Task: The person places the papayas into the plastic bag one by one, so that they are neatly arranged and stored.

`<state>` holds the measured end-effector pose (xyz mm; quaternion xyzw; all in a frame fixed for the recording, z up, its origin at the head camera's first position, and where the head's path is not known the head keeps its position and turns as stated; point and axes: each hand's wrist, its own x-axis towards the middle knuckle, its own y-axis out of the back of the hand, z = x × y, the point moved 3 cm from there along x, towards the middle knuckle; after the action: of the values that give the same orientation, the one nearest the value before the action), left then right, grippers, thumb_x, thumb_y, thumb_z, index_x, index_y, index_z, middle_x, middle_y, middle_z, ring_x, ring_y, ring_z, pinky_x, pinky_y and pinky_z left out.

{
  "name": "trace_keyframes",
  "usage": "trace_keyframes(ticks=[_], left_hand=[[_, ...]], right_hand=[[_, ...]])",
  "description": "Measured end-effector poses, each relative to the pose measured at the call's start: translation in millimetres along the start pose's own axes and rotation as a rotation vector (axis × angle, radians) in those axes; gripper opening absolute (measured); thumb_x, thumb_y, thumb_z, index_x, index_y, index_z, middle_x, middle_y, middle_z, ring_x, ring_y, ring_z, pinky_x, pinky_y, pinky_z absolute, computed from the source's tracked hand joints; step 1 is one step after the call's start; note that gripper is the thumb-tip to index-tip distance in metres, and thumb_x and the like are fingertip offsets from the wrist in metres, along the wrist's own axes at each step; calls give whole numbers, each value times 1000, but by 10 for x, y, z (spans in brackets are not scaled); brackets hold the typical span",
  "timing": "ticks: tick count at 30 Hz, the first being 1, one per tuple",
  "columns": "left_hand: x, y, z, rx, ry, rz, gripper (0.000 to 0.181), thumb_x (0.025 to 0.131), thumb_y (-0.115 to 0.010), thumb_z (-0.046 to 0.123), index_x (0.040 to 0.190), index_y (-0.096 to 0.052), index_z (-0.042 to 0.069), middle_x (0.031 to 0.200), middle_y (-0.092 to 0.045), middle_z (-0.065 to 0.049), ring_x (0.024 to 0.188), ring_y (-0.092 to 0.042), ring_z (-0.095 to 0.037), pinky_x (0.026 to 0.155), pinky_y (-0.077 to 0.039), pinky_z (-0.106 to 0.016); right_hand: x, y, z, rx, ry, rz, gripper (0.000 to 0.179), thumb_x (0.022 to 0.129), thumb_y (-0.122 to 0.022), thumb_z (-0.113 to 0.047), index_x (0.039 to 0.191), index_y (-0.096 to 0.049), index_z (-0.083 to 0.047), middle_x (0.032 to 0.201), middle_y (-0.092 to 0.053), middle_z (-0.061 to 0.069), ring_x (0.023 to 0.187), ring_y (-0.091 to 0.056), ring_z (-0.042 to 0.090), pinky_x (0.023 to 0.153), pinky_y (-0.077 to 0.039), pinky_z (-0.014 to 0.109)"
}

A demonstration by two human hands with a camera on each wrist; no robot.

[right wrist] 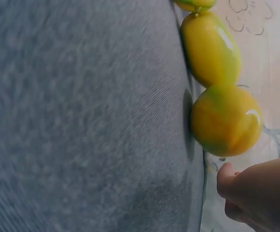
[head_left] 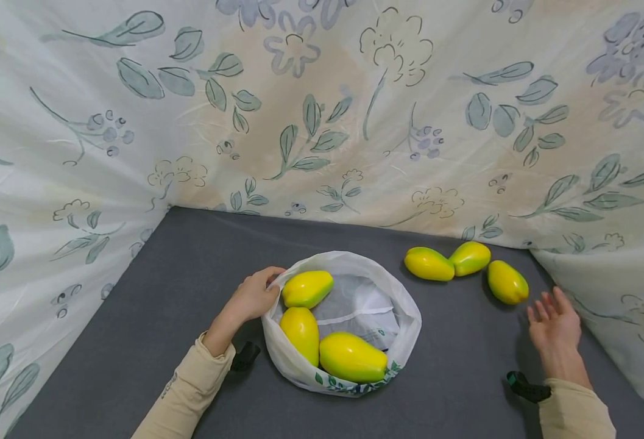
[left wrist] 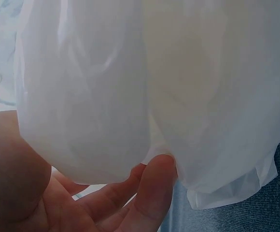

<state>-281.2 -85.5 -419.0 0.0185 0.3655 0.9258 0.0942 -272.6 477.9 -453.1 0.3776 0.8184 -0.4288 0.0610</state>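
Observation:
A white plastic bag (head_left: 343,263) stands with its mouth wide and its rim rolled outward. Three yellow-green papayas lie inside: one at the back left (head_left: 307,289), one at the left (head_left: 300,335) and one at the front (head_left: 353,357). My left hand (head_left: 253,296) pinches the bag's left rim; in the left wrist view its thumb (left wrist: 155,186) lies against the white plastic (left wrist: 91,96). At the right, my right hand (head_left: 556,326) is held palm up with its fingers loosely extended, holding nothing. Just beyond those fingertips lies another papaya (head_left: 507,283), apart from the hand.
Two more papayas, a left one (head_left: 429,264) and a right one (head_left: 470,258), touch end to end near the back of the dark grey cloth surface (head_left: 212,244). Flowered fabric (head_left: 327,122) hangs behind and along both sides. Dark straps (head_left: 527,387) sit at the wrists.

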Motion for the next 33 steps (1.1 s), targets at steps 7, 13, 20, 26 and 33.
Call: trace_keyframes(ticks=[7, 13, 20, 26, 33], left_hand=[[-4, 5, 8, 9, 2, 0, 41, 95, -48, 8, 135, -52, 6, 119, -60, -16, 96, -60, -29, 67, -47, -37], [-4, 2, 7, 10, 12, -4, 41, 95, -47, 8, 135, -52, 6, 120, -60, -16, 96, -60, -29, 67, -46, -37], [5, -11, -5, 11, 17, -5, 41, 95, -47, 8, 135, -52, 6, 119, -60, -15, 96, -60, -28, 69, -47, -37], [8, -19, -16, 2, 14, -1, 41, 95, -47, 8, 135, -52, 6, 119, -60, -14, 97, -60, -28, 70, -48, -38], [9, -20, -28, -13, 18, 2, 40, 95, -48, 7, 134, -53, 6, 119, -61, -13, 94, -60, -26, 68, -47, -37]], right_hand=[[44, 33, 38, -165, 4, -19, 55, 87, -71, -25, 135, -46, -36, 137, -30, -17, 135, -11, 3, 112, -5, 34], [67, 31, 64, -316, 29, -28, 68, 86, -70, -32, 145, -35, -36, 145, -21, -17, 137, -9, 5, 112, -8, 38], [90, -7, 78, -386, 34, -34, 71, 87, -69, -32, 147, -31, -36, 150, -15, -16, 138, -7, 8, 112, -8, 40], [97, -72, 99, -472, 35, -74, 72, 90, -65, -35, 150, -24, -36, 152, -10, -15, 140, -7, 10, 111, -7, 42], [368, -47, 136, -672, 83, -45, 79, 87, -59, -49, 152, -16, -34, 155, -12, -12, 141, -8, 15, 109, -15, 48]])
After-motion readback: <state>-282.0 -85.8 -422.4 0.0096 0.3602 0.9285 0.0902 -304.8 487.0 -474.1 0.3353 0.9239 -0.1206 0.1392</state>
